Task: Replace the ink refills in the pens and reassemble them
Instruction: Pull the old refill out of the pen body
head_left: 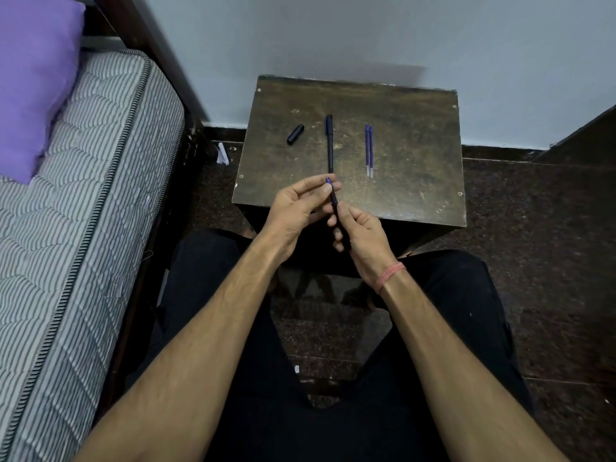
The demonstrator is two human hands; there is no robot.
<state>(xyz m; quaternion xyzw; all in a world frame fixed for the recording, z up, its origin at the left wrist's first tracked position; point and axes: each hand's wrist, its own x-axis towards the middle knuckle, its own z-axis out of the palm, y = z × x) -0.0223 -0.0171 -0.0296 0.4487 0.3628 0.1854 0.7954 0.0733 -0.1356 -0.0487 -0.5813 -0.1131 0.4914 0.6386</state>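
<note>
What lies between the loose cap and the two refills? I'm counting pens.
One capped black pen lies between the cap and refills, seen in the head view.

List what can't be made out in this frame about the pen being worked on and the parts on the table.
Head view only:
- Held pen: the lower barrel is covered by the right hand.
- Its blue tip: half hidden by the left hand fingertips; refill or nib, too small to tell.
- Two refills on the table: new or used, too small to judge.
- Second pen: contents unseen.
- Loose cap: which pen it fits, unclear.
</note>
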